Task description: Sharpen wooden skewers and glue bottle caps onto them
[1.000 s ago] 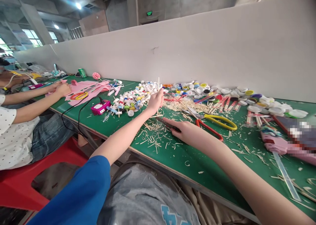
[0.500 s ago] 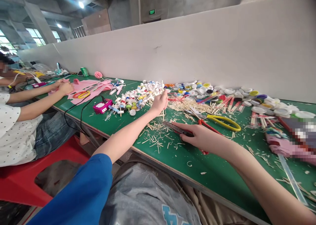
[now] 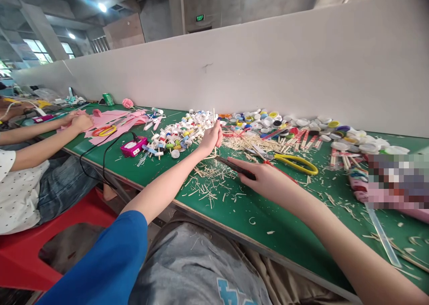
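Note:
My left hand (image 3: pixel 210 138) is closed round a thin wooden stick (image 3: pixel 214 116) that stands upright over the green table (image 3: pixel 254 206). My right hand (image 3: pixel 264 180) grips a dark utility knife (image 3: pixel 234 166) whose blade end points left toward the base of the stick. Pale wood shavings (image 3: pixel 209 184) lie scattered below both hands. Behind my left hand is a pile of bottle caps mounted on sticks (image 3: pixel 177 135).
Yellow-handled scissors (image 3: pixel 295 162) and red-handled scissors lie right of my hands, with loose coloured bottle caps (image 3: pixel 301 126) by the white partition. A pink glue gun (image 3: pixel 132 146) with a black cord sits left. Another person (image 3: pixel 33 162) sits at far left handling pink foam sheets (image 3: pixel 114 117).
My hands have stayed in almost the same pose with the stick and knife; the view has shifted slightly.

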Motion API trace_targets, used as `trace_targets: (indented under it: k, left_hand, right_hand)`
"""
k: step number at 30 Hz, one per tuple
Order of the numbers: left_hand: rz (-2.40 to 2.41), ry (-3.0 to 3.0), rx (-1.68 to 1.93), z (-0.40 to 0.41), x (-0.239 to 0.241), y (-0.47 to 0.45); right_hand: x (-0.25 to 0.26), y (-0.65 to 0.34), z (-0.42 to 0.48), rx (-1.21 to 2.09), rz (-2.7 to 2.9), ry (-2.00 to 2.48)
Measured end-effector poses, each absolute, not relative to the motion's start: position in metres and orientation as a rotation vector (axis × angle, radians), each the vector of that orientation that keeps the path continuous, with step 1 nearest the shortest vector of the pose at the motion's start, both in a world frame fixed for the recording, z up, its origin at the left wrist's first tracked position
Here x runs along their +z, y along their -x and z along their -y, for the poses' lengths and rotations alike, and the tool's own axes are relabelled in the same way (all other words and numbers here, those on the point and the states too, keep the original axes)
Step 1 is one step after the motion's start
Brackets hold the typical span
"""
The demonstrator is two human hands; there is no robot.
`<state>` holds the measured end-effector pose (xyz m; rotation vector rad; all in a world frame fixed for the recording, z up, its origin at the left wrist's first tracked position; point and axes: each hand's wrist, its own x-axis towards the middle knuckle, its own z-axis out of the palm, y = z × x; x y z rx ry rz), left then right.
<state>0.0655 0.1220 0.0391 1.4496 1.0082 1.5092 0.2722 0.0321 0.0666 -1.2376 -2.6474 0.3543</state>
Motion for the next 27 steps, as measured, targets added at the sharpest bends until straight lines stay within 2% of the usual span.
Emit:
trace_targets:
  k: [5, 7, 14, 22, 27]
  left_hand:
    - [-0.975, -1.488, 1.463, -0.1185, 0.0413, -0.0646]
    - [-0.97, -1.49, 1.449, -0.1167, 0.0427, -0.0653]
    - [-0.957, -1.471, 1.493, -0.114, 0.044, -0.0678]
    - [-1.046, -1.492, 1.586, -0.1196, 0.0431, -0.0607]
    - [-1.026, -1.502, 1.634, -0.1171, 0.0425, -0.0656]
  right_hand:
    - [0.0562, -0.2658, -0.0313, 0.016, 2.744, 1.165]
    - [0.0567, -0.2636, -0.0305, 0.028, 2.757, 1.17]
    - [0.0633, -0.265, -0.0299, 0.375, 2.735, 1.199]
    - [0.0641, -0.2724, -0.0255, 0.329, 2.739, 1.158]
    - [0.0599, -0.2668, -0.0255, 0.118, 2.707, 1.144]
